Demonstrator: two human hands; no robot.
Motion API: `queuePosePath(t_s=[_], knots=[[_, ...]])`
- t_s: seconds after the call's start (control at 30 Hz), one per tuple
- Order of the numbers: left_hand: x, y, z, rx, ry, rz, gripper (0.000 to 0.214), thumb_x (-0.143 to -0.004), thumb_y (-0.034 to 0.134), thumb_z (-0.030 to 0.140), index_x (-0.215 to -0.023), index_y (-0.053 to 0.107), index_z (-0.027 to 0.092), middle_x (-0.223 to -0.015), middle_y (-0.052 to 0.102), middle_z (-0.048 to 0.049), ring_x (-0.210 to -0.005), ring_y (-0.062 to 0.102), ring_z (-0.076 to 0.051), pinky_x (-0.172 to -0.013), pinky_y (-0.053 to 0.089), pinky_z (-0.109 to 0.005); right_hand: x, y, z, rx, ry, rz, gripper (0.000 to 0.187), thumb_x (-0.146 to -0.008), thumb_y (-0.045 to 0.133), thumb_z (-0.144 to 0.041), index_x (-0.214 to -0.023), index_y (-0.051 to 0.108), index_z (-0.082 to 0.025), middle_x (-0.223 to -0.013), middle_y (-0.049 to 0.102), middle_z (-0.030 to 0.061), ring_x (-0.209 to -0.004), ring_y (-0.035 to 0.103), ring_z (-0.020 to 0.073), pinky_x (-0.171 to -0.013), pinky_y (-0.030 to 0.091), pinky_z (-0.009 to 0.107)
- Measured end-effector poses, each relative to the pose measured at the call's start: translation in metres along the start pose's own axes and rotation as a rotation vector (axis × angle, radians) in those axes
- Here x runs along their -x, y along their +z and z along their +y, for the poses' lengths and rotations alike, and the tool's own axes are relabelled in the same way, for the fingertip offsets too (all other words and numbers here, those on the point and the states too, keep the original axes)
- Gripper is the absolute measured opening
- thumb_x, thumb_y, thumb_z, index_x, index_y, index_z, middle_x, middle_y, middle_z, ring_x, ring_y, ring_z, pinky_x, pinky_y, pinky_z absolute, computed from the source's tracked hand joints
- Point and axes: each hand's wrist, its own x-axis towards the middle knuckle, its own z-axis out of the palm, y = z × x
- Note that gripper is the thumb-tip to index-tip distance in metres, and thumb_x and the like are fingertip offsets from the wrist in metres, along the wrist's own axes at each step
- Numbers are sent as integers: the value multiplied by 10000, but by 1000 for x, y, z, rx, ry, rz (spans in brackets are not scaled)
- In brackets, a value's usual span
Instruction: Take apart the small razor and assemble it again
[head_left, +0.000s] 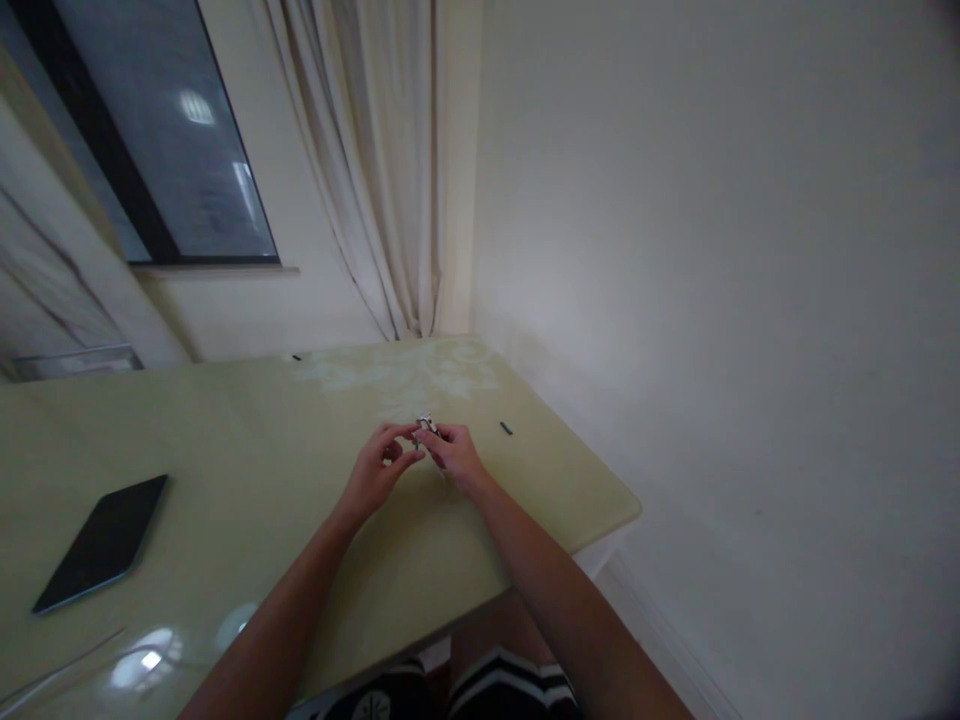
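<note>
My left hand [379, 468] and my right hand [455, 456] meet over the glossy pale green table [247, 450], fingertips together. Both pinch a small pale metallic object [426, 425] between them; it is too small to name. The fingers of each hand are curled in a pinch. Both forearms reach in from the bottom of the view.
A dark phone [103, 541] lies flat on the table's left part. A small dark piece [506, 429] lies to the right of my hands, another small dark bit [297, 356] at the far edge. A curtain [375, 160], a window [150, 130] and a bare wall stand behind.
</note>
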Motion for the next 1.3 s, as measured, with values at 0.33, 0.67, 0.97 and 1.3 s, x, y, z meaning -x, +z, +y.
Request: queuePosePath(t_s=[0.33,0.67,0.97,1.3], knots=[[-5,-13,9,114,-122,19,391,-773,827,414,-1107,773,220,-870,673,-17,-638,530,-108,-597,453,-235,1,1,-6,-50,-49,-43,613,-848,620,-730,-811,744,-131,-528,405,-65,-459,276,71,-464,178,250],[-1,-15,2,547,-344,15,527,-724,870,492,-1171,774,230,-1059,770,-89,-876,682,-200,-804,530,-343,7,0,-10,-85,-61,-218,591,-892,609,-687,-871,786,-124,-492,407,-61,-447,282,74,-469,189,247],[0,-13,11,579,-364,-18,487,-699,904,417,-1141,796,244,-1091,796,-94,-940,719,-218,-832,546,-341,11,2,-15,-39,-86,-197,587,-873,639,-693,-853,791,-127,-496,445,-47,-444,304,70,-460,188,240],[-2,-14,15,561,-367,14,531,-659,928,418,-1130,796,209,-1032,807,-94,-921,739,-232,-932,565,-421,8,1,-11,28,-59,-181,652,-828,641,-760,-852,799,-127,-491,449,-42,-449,302,77,-467,197,248]])
